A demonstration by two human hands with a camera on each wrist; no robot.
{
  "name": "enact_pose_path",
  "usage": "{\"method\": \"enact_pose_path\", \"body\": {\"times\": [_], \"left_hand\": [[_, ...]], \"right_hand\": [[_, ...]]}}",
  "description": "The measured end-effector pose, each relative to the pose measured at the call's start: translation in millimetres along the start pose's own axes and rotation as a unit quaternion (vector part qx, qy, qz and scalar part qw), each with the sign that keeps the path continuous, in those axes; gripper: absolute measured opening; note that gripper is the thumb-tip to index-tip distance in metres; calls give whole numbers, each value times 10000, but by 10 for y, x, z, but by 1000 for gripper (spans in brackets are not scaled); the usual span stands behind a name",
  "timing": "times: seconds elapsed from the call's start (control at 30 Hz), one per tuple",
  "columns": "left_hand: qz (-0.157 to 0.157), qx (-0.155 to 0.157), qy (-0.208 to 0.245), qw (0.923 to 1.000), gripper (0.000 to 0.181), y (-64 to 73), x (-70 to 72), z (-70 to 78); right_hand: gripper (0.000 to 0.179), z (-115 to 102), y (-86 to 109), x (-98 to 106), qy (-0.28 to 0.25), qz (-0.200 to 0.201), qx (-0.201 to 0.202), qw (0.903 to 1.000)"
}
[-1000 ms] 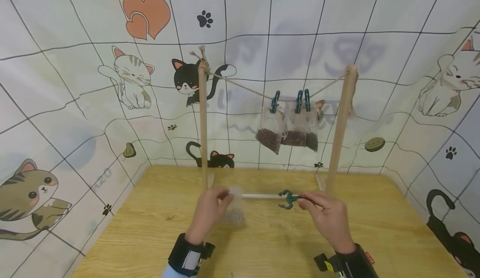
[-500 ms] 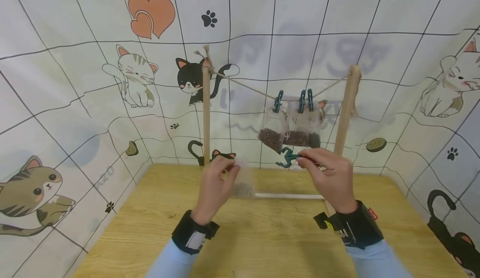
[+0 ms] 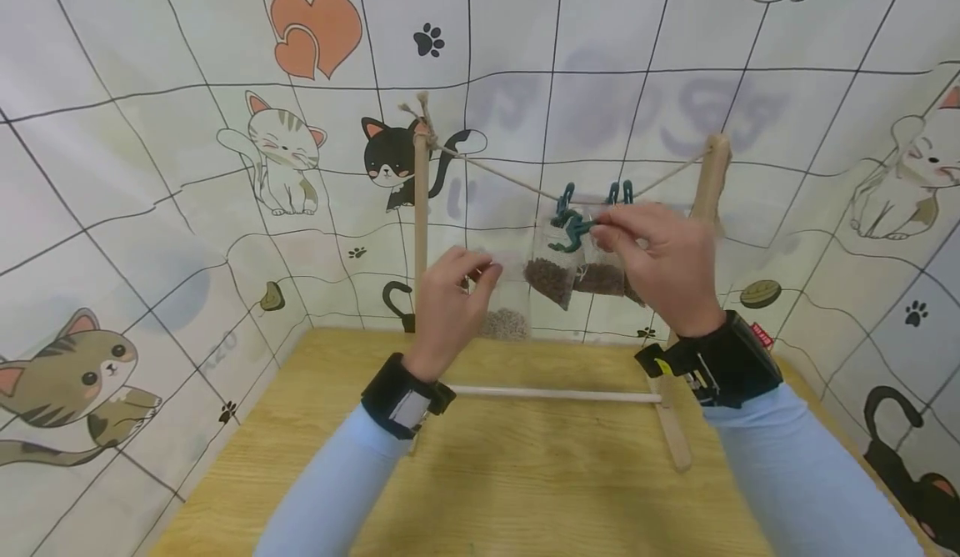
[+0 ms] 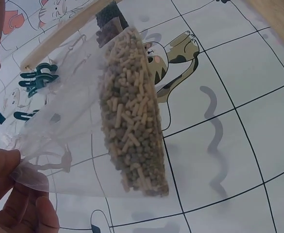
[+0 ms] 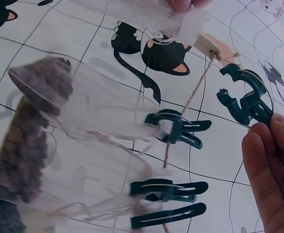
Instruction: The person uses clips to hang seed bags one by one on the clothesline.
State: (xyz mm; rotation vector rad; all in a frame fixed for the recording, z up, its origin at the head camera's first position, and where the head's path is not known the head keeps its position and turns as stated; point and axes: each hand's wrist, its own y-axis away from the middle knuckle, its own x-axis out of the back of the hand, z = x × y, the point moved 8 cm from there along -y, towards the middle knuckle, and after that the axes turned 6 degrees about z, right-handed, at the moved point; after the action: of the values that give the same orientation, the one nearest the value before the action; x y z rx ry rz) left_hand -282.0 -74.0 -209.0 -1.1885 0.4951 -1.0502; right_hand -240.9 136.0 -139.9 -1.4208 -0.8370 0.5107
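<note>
My left hand (image 3: 453, 307) pinches the top of a sheer mesh bag (image 4: 132, 116) that hangs with beige and grey pellets in its bottom. My right hand (image 3: 667, 261) squeezes a dark green clip (image 5: 248, 94) by its handles, its mouth spread apart, in front of the hanging bags. On the sagging cord (image 3: 495, 175), several green clips (image 5: 178, 127) hold sheer bags (image 3: 551, 278) with brown contents; one bag end in the right wrist view looks darker. The left hand's bag is just left of those bags, below the cord.
Two wooden posts, the left post (image 3: 422, 207) and the right post (image 3: 711, 182), carry the cord. A white rod (image 3: 555, 393) joins their feet low over the wooden table (image 3: 525, 482). Behind stands a cloth backdrop (image 3: 495, 32) printed with cats and grid lines.
Both hands have risen from low over the table toward the cord, carrying the mesh bag and the spread clip. The hanging bags stay on the cord.
</note>
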Motion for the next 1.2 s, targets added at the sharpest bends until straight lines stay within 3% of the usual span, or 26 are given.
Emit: {"method": "enact_pose_path", "body": {"times": [0.17, 0.3, 0.4, 0.57, 0.83, 1.2], "left_hand": [[-79, 257, -150, 9995, 15, -171, -53, -95], [-235, 464, -278, 9983, 17, -290, -127, -173], [-240, 617, -149, 9977, 17, -386, -185, -226], [-179, 873, 54, 9960, 16, -518, -269, -313], [-479, 1452, 135, 9881, 18, -630, -388, -458], [-789, 1925, 467, 9770, 18, -690, -474, -565]], "right_hand": [[14, 30, -257, -77, 354, -190, 196, 9990], [14, 118, -404, -186, 242, -438, -134, 9987], [13, 172, -503, -306, 170, -760, -310, 9965], [13, 211, -630, -490, 298, -1127, -173, 9930], [15, 283, -708, -715, 558, -1706, -143, 9837], [16, 327, -722, -972, 617, -2644, -409, 9616]]}}
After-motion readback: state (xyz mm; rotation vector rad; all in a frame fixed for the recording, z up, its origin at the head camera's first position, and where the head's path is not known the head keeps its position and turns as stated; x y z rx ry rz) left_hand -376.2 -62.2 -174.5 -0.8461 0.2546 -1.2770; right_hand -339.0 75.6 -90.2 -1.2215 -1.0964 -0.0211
